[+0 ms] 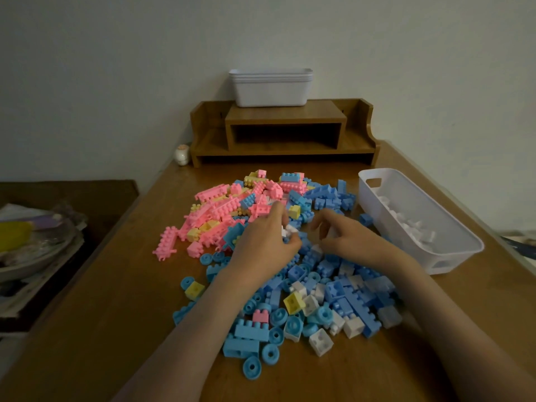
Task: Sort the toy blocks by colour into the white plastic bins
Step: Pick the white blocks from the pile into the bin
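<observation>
A person's 2 hands work at the centre of a pile of toy blocks (278,256), pink, yellow, blue and white, on a wooden table (116,300). The left hand (264,242) pinches white blocks (288,232) with curled fingers. The right hand (348,239) curls fingers and thumb round another white block (332,233). At 3 o'clock of the pile, a white bin (452,248) holds white pieces. At 12 o'clock, stacked bins (271,88) sit on a wooden shelf (285,132).
</observation>
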